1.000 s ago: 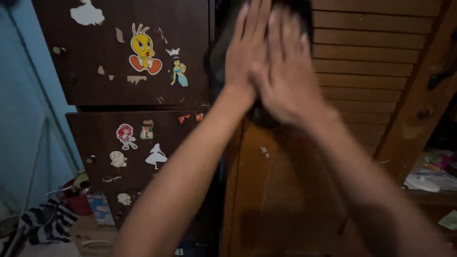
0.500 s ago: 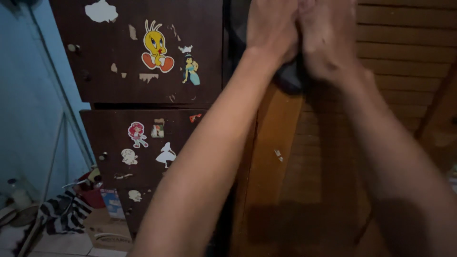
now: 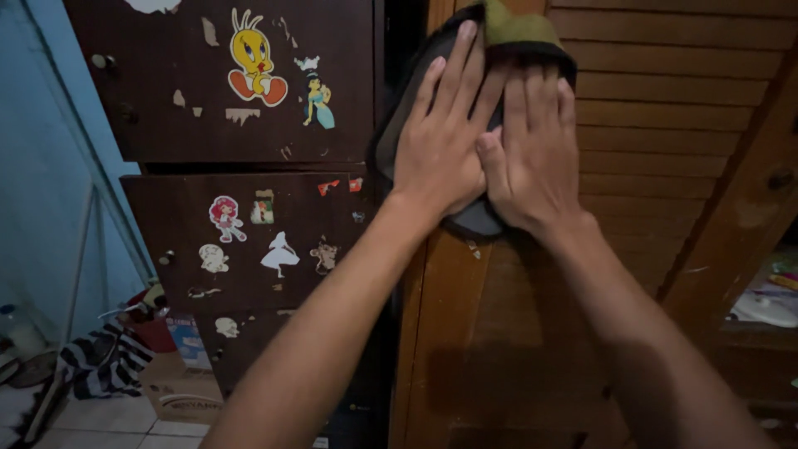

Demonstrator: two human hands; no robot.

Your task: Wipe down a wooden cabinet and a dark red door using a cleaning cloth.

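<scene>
Both my hands lie flat, side by side, on a dark grey cloth (image 3: 389,141) with an olive-green top fold. The cloth is pressed against the left frame of a brown louvred wooden door (image 3: 657,125). My left hand (image 3: 439,141) covers the cloth's left half with its fingers spread upward. My right hand (image 3: 532,158) covers the right half, its thumb touching the left hand. Only the cloth's edges show around the hands.
Left of the door stands a dark brown cabinet (image 3: 166,116) with cartoon stickers and small knobs. On the floor at lower left are a cardboard box (image 3: 179,387), a striped cloth (image 3: 100,362) and a red container. A cluttered shelf (image 3: 769,303) shows at right.
My hands and the cloth have come down the door after rising toward the top of view. The fingers are now spread flat on the cloth.
</scene>
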